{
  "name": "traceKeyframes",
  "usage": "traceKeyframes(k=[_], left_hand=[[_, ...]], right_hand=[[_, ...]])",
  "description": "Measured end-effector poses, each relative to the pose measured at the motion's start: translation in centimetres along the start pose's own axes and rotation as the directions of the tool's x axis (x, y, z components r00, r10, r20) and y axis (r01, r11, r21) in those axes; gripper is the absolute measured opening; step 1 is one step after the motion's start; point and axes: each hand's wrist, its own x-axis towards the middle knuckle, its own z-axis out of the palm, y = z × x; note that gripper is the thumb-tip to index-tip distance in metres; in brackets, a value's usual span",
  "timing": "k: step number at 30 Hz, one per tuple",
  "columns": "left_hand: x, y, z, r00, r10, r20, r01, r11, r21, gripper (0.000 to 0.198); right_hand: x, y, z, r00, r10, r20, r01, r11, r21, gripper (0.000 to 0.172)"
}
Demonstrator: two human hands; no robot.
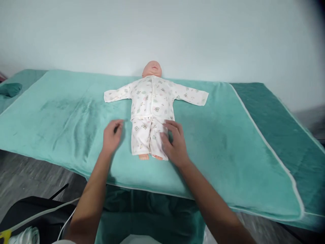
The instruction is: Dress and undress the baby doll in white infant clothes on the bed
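A baby doll (151, 69) lies face up on the green-covered bed, its feet toward me. It wears a white printed jacket (162, 101) with both sleeves stretched out to the sides, and matching trousers (141, 135). Bare toes show below the trouser hems. My left hand (111, 135) hovers just left of the trousers, fingers loosely bent, thumb apart from them, with nothing in it. Over the trouser leg on the right is my right hand (175, 139), thumb and fingers apart; whether its fingertips touch the cloth I cannot tell.
The green velvety cover (215, 145) has white piping and some wrinkles at left. A white wall (162, 34) rises behind the bed. At lower left are a black chair-like object (30, 210), a pale cable (45, 211) and a yellow item (5, 235).
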Motion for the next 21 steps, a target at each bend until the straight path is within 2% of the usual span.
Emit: traceKeyframes(k=[3, 5, 7, 10, 12, 15, 18, 21], left_hand=[[-5.5, 2.1, -0.5, 0.979, 0.044, 0.199, -0.025, 0.995, -0.099, 0.026], [-7.8, 3.1, -0.6, 0.966, 0.073, 0.247, -0.032, 0.985, -0.167, 0.033], [-9.0, 3.7, -0.3, 0.963, 0.112, 0.246, -0.074, 0.984, -0.16, 0.045], [-9.7, 3.9, 1.0, 0.957, 0.2, 0.21, -0.198, 0.98, -0.031, 0.053], [-9.8, 3.9, 2.0, 0.942, 0.29, 0.169, -0.297, 0.955, 0.017, 0.044], [-9.4, 4.4, 2.7, 0.909, 0.41, 0.079, -0.408, 0.912, -0.035, 0.028], [-8.8, 5.5, 2.3, 0.903, 0.43, -0.02, -0.429, 0.897, -0.105, 0.022], [-8.6, 6.4, 1.7, 0.91, 0.412, -0.055, -0.416, 0.902, -0.121, 0.017]], right_hand=[[-3.8, -1.2, -0.9, 0.997, 0.073, 0.02, -0.074, 0.995, 0.072, 0.029], [-5.1, -1.6, -1.5, 0.995, 0.077, 0.065, -0.083, 0.992, 0.097, 0.029], [-5.7, -1.9, -1.8, 0.991, 0.052, 0.12, -0.064, 0.994, 0.092, 0.032], [-5.9, -2.4, -1.3, 0.989, 0.005, 0.151, -0.013, 0.998, 0.053, 0.041], [-5.9, -2.6, -0.9, 0.987, -0.024, 0.159, 0.023, 1.0, 0.008, 0.039], [-5.7, -2.8, -0.5, 0.979, -0.092, 0.18, 0.105, 0.993, -0.061, 0.026], [-5.1, -3.2, -1.0, 0.978, -0.169, 0.121, 0.177, 0.983, -0.056, 0.019], [-4.7, -3.8, -1.8, 0.978, -0.202, 0.053, 0.204, 0.978, -0.035, 0.019]])
